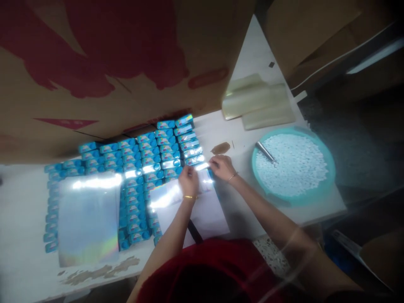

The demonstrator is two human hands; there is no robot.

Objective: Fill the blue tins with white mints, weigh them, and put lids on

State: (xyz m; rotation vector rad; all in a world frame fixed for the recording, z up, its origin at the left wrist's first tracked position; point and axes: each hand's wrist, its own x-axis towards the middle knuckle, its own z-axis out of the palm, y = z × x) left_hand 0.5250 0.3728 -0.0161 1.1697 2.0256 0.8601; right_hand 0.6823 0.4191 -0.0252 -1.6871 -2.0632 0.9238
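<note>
My left hand (pixel 189 183) is closed in a pinch above a glossy clear-looking sheet (pixel 202 214). To its right, the fingers of my right hand (pixel 222 167) are pinched too. A small shiny item (pixel 202 166) stretches between my fingertips; glare hides whether it is a packet or a piece of film. Small blue packets (pixel 135 210) lie in several close columns around and beyond my left hand. A second glossy sheet (pixel 90 223), with a rainbow sheen, covers packets on the left.
On the right, a turquoise basin (pixel 257 181) holds many small white pieces and a metal scoop-like tool (pixel 265 151). Yellowish clear film (pixel 261 101) lies at the back of the white table (pixel 22 210). A large cardboard box (pixel 126 101) stands behind the packets.
</note>
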